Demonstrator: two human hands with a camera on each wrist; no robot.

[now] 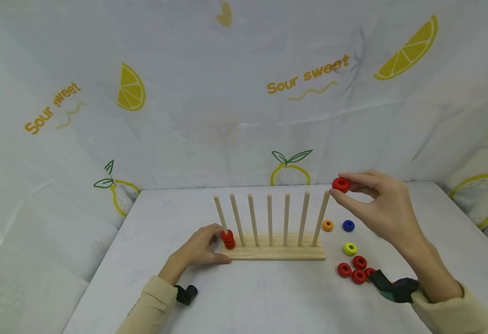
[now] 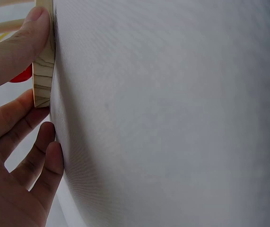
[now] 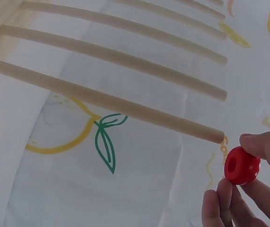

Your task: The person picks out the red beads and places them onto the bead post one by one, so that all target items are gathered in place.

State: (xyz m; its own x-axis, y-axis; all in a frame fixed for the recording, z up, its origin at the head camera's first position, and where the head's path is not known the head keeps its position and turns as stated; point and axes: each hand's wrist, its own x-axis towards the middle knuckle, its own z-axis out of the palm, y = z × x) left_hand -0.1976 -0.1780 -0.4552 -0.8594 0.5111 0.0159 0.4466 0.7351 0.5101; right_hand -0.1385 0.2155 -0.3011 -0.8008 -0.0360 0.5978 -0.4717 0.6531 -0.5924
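Observation:
Between thumb and fingertips, my right hand (image 1: 387, 206) pinches a red bead (image 1: 341, 185) with a hole through it. The bead is level with the top of the rightmost peg and just right of it, apart from it; in the right wrist view the red bead (image 3: 242, 165) is near the peg's tip (image 3: 215, 135). My left hand (image 1: 199, 246) grips the left end of the wooden peg stand (image 1: 273, 254), thumb on the front edge, as the wooden base (image 2: 43, 71) shows in the left wrist view. A short stack of red beads (image 1: 228, 240) sits low on the leftmost peg.
Right of the stand lie an orange bead (image 1: 328, 225), a blue bead (image 1: 348, 226), a yellow bead (image 1: 350, 248) and several red beads (image 1: 358, 277), one partly hidden by the right wrist's black device (image 1: 402, 290). A lemon-printed cloth (image 1: 210, 116) hangs behind the white table (image 1: 244, 297).

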